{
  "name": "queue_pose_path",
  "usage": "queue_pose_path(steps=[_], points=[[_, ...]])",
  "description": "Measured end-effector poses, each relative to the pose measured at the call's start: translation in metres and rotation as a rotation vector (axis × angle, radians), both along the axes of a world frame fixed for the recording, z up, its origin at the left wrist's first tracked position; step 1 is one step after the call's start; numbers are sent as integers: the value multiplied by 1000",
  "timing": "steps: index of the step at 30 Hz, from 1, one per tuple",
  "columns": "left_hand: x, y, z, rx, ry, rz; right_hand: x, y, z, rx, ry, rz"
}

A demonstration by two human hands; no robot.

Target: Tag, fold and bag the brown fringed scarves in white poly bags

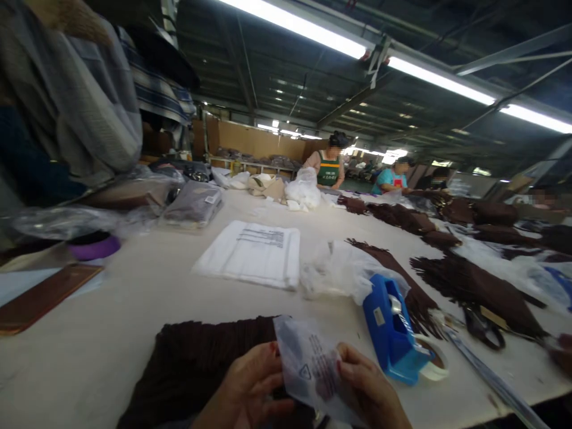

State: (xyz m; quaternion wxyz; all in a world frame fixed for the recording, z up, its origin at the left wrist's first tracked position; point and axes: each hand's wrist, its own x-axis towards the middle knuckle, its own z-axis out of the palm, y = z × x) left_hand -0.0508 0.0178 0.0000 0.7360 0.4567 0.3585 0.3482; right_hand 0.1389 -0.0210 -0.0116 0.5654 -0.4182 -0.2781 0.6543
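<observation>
A clear plastic bag (308, 366) with printed text and a triangle mark is held up between my two hands, close to the table's front. My left hand (248, 387) has its thumb and fingers at the bag's left edge. On the opposite side my right hand (373, 384) pinches the bag between thumb and fingers. Beneath and left of them lies a folded dark brown fringed cloth (192, 357), partly covered by my left hand. A blue tape dispenser (393, 333) stands just beyond my right hand, a tape roll (433, 360) beside it.
White printed bags (254, 253) lie mid-table, crumpled clear plastic (335, 274) to their right. Brown fringed scarves (478, 286), scissors (485, 328) and a metal bar (491, 375) are at right. A purple tape roll (93, 245) and phone-like brown slab (49, 298) sit left. Several people work beyond.
</observation>
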Motion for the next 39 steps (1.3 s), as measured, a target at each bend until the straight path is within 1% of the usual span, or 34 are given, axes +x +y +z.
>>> queue_pose_path(steps=[1, 2, 3, 4, 7, 9, 11, 13, 15, 16, 18, 20, 22, 25, 27, 30, 32, 33, 35, 37, 38, 39], points=[[3, 2, 1, -224, -119, 8, -9, -2, -3, -12, 28, 51], [3, 3, 1, -383, -209, 35, -16, -4, -6, -19, 44, 90], [1, 2, 1, -435, -232, 78, -22, -5, -8, -20, 46, 120], [-3, 1, -1, -424, -223, 135, -27, -6, -10, -18, 41, 142], [-19, -3, -10, -259, -131, 302, -37, -6, -12, -39, 9, 156], [-29, -5, -17, -182, -84, 396, -44, -6, -15, -64, -13, 155], [-37, -7, -21, -150, -82, 502, -53, -7, -19, -74, -41, 145], [-44, -10, -22, -153, -98, 602, -62, -7, -26, -99, -67, 99], [-52, -14, -20, -162, -113, 646, -69, -7, -31, -123, -78, 18], [-56, -16, -19, -174, -126, 637, -70, -6, -32, -123, -82, -14], [-66, -17, -16, -215, -153, 575, -71, -1, -32, -115, -99, -19], [-74, -13, -13, -246, -136, 537, -70, 6, -28, -107, -143, 24], [-81, -5, -11, -230, -78, 548, -69, 15, -23, -83, -197, 66], [-87, 10, -9, -130, -40, 583, -68, 31, -18, -44, -237, 126], [-91, 18, -8, -38, -19, 572, -69, 42, -17, -44, -249, 152], [-96, 29, -7, 129, 112, 578, -72, 54, -17, -20, -254, 150], [-97, 36, -7, 214, 197, 538, -76, 59, -16, -2, -229, 168], [-97, 41, -6, 239, 213, 475, -78, 60, -14, 8, -212, 182], [-94, 50, -5, 230, 190, 262, -81, 62, -10, 21, -181, 224], [-91, 58, -3, 175, 163, 22, -83, 64, -7, 21, -171, 253], [-90, 61, -2, 143, 166, -76, -82, 64, -5, 20, -174, 255], [-91, 64, -1, 116, 179, -146, -81, 65, -5, 17, -183, 246]])
